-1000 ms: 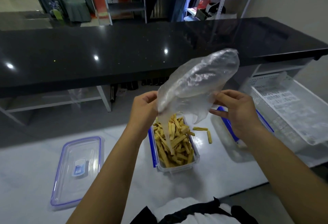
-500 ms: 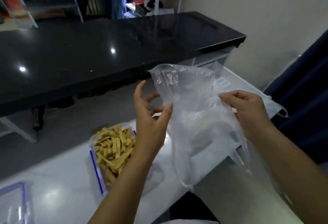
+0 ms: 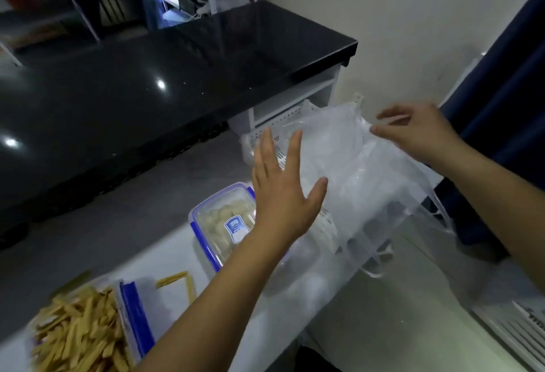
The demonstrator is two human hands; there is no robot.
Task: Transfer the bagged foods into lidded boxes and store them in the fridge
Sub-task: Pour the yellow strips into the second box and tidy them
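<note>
Clear, crumpled plastic is the thing to manage here: the emptied bag (image 3: 348, 165) hangs between both hands over the white perforated basket (image 3: 265, 138) at the right end of the white table (image 3: 265, 327). The left hand (image 3: 283, 194) is spread wide, fingers straight, its palm close against the film without gripping it, while the right hand (image 3: 418, 132) has loosely extended fingers at the bag's far edge; motion blur makes it impossible to tell whether it pinches the film. The step looks like setting the spent bag aside, and it would go best by gathering the loose film and trailing handles (image 3: 374, 265) into one bundle, so nothing drags across the food. The open box of yellow strips (image 3: 79, 339) sits at the lower left, its blue latch (image 3: 135, 321) hanging free and no lid on it, with a few stray strips (image 3: 180, 281) lying on the table just beside it; those need picking up before sealing. A lidded box of pale food (image 3: 224, 224) sits closed between the strips and the basket, apparently ready for the fridge.
</note>
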